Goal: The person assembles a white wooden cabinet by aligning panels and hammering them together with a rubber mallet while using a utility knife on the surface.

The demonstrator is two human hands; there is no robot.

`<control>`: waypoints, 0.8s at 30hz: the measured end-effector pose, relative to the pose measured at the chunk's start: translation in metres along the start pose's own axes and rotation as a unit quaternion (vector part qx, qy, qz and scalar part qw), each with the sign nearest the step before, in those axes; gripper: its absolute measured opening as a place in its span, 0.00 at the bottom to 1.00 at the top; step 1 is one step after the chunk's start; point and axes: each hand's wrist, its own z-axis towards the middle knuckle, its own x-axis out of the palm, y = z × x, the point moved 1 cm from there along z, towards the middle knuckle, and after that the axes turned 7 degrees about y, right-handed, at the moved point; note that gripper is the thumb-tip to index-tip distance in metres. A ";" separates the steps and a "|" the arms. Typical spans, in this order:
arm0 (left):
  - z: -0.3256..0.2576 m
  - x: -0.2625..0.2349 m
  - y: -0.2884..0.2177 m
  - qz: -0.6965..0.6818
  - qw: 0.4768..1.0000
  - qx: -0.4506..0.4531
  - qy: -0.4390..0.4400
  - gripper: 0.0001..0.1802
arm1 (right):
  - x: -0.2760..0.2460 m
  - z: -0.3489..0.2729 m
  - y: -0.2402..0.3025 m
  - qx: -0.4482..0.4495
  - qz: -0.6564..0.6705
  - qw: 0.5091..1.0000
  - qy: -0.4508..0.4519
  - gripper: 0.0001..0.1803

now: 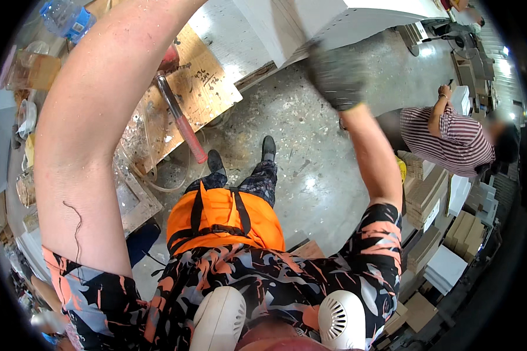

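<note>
My left arm (85,140) reaches up past the top edge, so its hand is out of sight. A dark work glove covers my right hand (336,76), which is smeared by motion. The hand is beside the lower edge of a large white panelled piece (328,26), perhaps furniture; whether they touch I cannot tell. A faint blurred streak crosses the white surface above the glove, too smeared to name. Under my left arm, a hammer-like tool (181,117) with a red grip lies on a stained wooden board (208,88), its grip jutting past the board's edge.
A plastic bottle (67,20) and a tub of amber stuff (32,70) stand at the far left. A clear hose (152,181) hangs below the board. Right of me, a person in a striped shirt (448,137) stands by stacked panels (424,199).
</note>
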 end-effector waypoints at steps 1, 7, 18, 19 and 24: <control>-0.001 0.001 -0.001 -0.034 0.999 -0.010 0.006 0.22 | -0.005 -0.003 0.002 0.006 0.031 0.999 0.014 0.15; -0.005 -0.004 -0.004 0.015 1.000 -0.001 -0.003 0.23 | -0.009 -0.010 0.031 0.009 0.222 0.973 0.061 0.14; -0.002 0.003 -0.012 -0.027 0.999 0.018 -0.015 0.22 | 0.047 -0.025 0.009 0.106 0.580 0.808 0.029 0.14; -0.008 -0.002 -0.013 -0.003 1.000 0.007 -0.019 0.21 | 0.077 -0.030 0.009 0.129 0.744 0.655 0.007 0.16; -0.002 0.000 -0.008 -0.001 1.000 0.023 -0.021 0.21 | 0.015 -0.021 0.067 -0.075 0.236 0.967 0.066 0.10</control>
